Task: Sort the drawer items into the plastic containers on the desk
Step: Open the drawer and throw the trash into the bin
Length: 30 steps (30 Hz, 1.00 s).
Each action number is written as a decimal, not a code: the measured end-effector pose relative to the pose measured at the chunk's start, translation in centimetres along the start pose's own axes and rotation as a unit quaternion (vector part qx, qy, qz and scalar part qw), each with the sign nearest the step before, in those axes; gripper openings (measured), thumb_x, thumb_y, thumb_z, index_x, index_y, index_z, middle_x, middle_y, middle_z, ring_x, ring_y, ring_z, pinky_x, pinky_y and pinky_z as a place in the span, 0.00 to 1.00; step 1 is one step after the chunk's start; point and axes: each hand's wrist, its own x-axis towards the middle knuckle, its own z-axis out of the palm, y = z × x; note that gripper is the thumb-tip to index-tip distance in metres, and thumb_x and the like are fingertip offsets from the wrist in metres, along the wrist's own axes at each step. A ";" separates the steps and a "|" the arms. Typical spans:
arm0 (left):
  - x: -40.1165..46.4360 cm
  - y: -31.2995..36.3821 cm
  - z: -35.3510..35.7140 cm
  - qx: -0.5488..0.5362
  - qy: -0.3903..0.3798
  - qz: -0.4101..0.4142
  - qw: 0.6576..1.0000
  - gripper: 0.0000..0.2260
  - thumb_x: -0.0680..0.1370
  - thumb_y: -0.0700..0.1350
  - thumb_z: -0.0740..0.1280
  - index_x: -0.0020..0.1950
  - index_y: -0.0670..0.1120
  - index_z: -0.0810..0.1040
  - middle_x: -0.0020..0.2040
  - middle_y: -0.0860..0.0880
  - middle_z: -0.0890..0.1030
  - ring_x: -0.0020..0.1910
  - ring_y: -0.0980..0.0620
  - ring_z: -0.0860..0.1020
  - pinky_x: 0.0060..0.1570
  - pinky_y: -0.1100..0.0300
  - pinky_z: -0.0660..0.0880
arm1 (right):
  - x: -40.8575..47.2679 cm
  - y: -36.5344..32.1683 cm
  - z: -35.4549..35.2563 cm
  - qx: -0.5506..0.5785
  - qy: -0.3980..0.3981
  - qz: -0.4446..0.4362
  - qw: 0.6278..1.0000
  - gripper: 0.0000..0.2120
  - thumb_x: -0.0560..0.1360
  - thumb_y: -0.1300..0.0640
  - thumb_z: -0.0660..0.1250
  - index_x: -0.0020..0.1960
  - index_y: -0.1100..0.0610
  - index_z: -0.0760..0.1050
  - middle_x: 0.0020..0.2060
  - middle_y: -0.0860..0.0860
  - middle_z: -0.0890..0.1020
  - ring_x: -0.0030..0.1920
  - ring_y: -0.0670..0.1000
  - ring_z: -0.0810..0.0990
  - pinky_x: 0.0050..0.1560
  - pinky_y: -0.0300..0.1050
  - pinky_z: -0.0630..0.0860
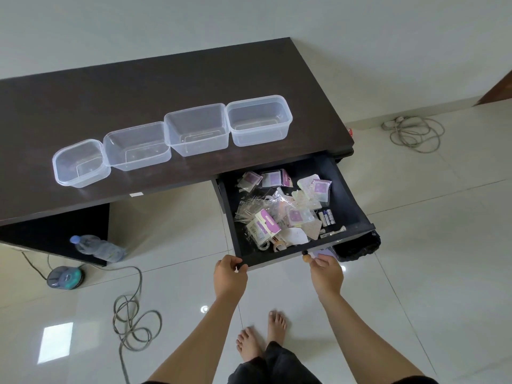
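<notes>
On the long dark brown wooden desk (171,79), four clear plastic containers (198,128) are sitting in a row, side by side and touching. All four are looking empty. The one at the far left end is the smallest, and the one at the far right end is sitting near the desk's right edge.

Under the right part of the desk, a black drawer (349,195) is hanging wide open. Inside it, a messy pile of small purple and white packets in clear wrappers (279,209) is lying across the middle and the back. A few small white and blue batteries (327,216) are lying together near the right side, just beside the pile. A roll of clear tape (263,246) is sitting near the front wall.

The person's left hand (229,275) is curling its fingers around the front edge of the drawer, near its left corner, and is holding that edge. The person's right hand (327,273) is reaching up by the small round brown knob (305,256) on the drawer front. Its fingers are bent close together just beside the knob, but whether they are gripping anything is hard to tell.

A clear plastic water bottle with a blue cap (97,248) is lying on a low dark shelf under the desk. A grey cable (133,320) is looping over the shiny white tiled floor (415,273). A black bin bag (360,248) is showing below the drawer's right corner.
</notes>
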 end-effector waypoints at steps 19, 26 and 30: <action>11.2 11.9 3.6 0.317 -0.155 0.151 0.923 0.62 0.57 0.62 0.79 0.78 0.50 0.43 0.78 0.46 0.40 0.77 0.41 0.44 0.74 0.45 0.52 | 9.0 -12.8 2.6 -0.427 -0.165 -0.236 0.857 0.59 0.54 0.29 0.74 0.75 0.41 0.46 0.76 0.55 0.44 0.75 0.63 0.46 0.72 0.67 0.52; 16.7 14.0 5.1 0.496 -0.237 0.090 0.830 0.69 0.56 0.60 0.80 0.72 0.52 0.25 0.74 0.42 0.27 0.75 0.35 0.35 0.72 0.37 0.48 | 14.3 -15.6 6.0 -0.567 -0.309 -0.261 0.718 0.67 0.54 0.36 0.79 0.73 0.38 0.31 0.72 0.51 0.24 0.72 0.64 0.27 0.67 0.75 0.37; 17.8 13.9 5.9 0.524 -0.235 0.071 0.816 0.69 0.57 0.61 0.80 0.72 0.53 0.24 0.76 0.41 0.31 0.75 0.34 0.38 0.71 0.38 0.57 | 16.3 -16.9 8.4 -0.608 -0.351 -0.305 0.644 0.71 0.52 0.36 0.80 0.72 0.39 0.27 0.72 0.52 0.24 0.70 0.65 0.24 0.67 0.76 0.36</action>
